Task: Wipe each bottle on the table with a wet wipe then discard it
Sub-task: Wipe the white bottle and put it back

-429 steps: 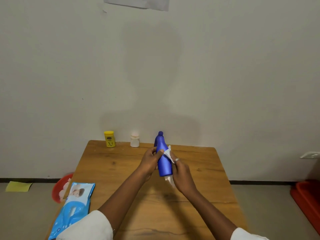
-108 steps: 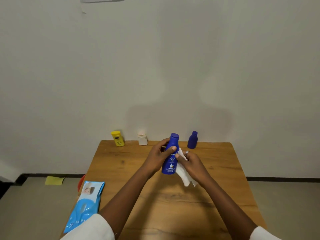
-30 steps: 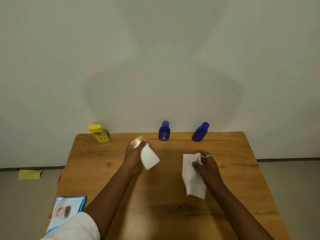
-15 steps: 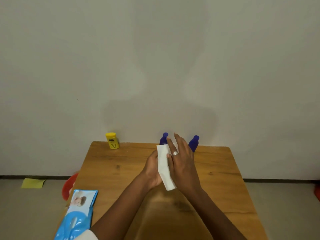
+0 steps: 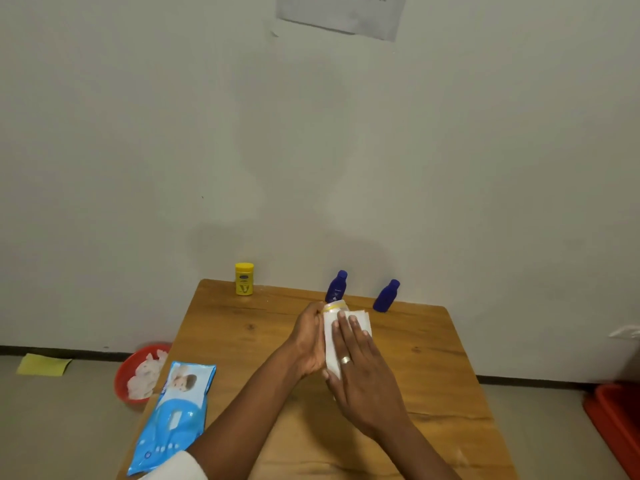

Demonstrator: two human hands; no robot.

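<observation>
My left hand [image 5: 308, 341] holds a small white bottle [image 5: 334, 306] above the middle of the wooden table [image 5: 433, 393]; only its top with a yellow ring shows. A white wet wipe [image 5: 332, 344] is wrapped over the bottle's body, and my right hand [image 5: 360, 368] lies flat on it with fingers straight, pressing the wipe against the bottle. Along the back edge stand a yellow bottle [image 5: 244, 278], a blue bottle [image 5: 336, 287] just behind my hands, and a second blue bottle [image 5: 386, 296] to its right.
A blue pack of wet wipes [image 5: 173, 414] lies at the table's front left corner. On the floor to the left, a red bowl [image 5: 121, 379] holds used wipes. A yellow paper [image 5: 43, 364] lies further left, a red bin [image 5: 616, 417] at the right.
My hands have stayed together with the wipe between them, and the white bottle's top now shows above the wipe. One second ago the hands were apart, bottle in the left, wipe in the right.
</observation>
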